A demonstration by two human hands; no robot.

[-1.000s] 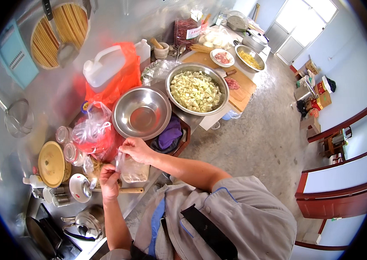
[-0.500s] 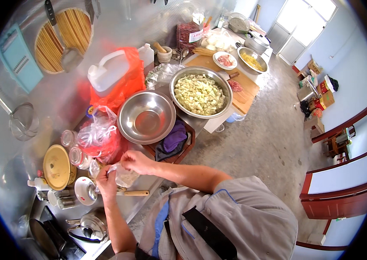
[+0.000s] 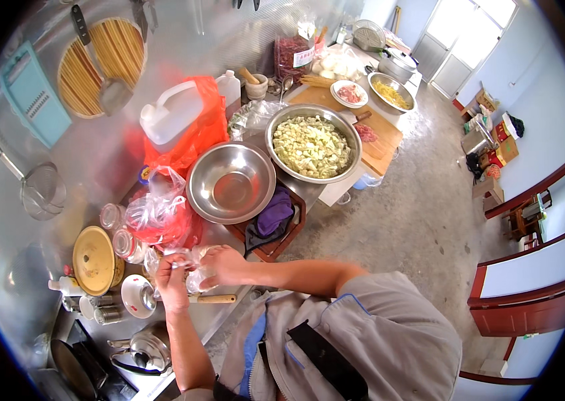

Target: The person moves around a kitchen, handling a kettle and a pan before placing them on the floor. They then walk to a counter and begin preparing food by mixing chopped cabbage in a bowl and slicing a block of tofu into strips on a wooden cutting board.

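Over the counter's near edge, a clear plastic bag (image 3: 195,279) is held between my two hands. My left hand (image 3: 173,286) pinches its gathered top, while my right hand (image 3: 226,266) grips the bag's other side. What the bag contains is mostly hidden by my fingers. Below it lies a tool with a wooden handle (image 3: 217,299). Beside my left hand stands a white enamel bowl (image 3: 133,301) with a spoon in it. Farther off sits a wide steel bowl (image 3: 216,207), next to a dark wooden tray (image 3: 289,246) with a purple cloth (image 3: 274,215).
A large steel basin (image 3: 276,160) holds chopped pale green vegetables. Behind it are a cutting board (image 3: 384,150) with meat and a bowl of yellow strips (image 3: 389,92). Left stand red bags (image 3: 155,220), glass jars (image 3: 123,243), a yellow lidded pot (image 3: 93,257) and a kettle (image 3: 150,347).
My right hand has turned and closed more around the bag, which is now bunched up between my hands. The whole view has shifted slightly.
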